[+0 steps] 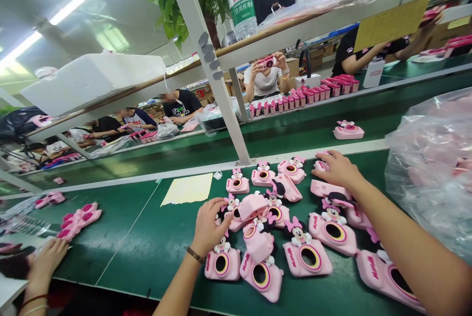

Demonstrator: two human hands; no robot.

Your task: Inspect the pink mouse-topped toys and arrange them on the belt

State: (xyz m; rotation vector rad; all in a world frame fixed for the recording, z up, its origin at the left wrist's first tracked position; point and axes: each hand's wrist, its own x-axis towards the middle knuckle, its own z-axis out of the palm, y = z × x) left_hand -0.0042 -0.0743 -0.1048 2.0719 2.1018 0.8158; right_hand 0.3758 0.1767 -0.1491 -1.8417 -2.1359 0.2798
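The right hand [341,171] reaches to the far edge of the green counter [147,247], right of the frame's centre, bent fingers over a small pink shell [320,165] mostly hidden beneath them; its long axis and any firm grip I can't tell. The left hand [211,223], near the centre, has curled fingers at a pink camera shell [235,224] just to their right; whether they close on it is unclear. An overturned shell [253,204] lies between both hands, nearer the left, its long axis rising slightly rightward

Camera cases [323,259] on workbench [129,257]
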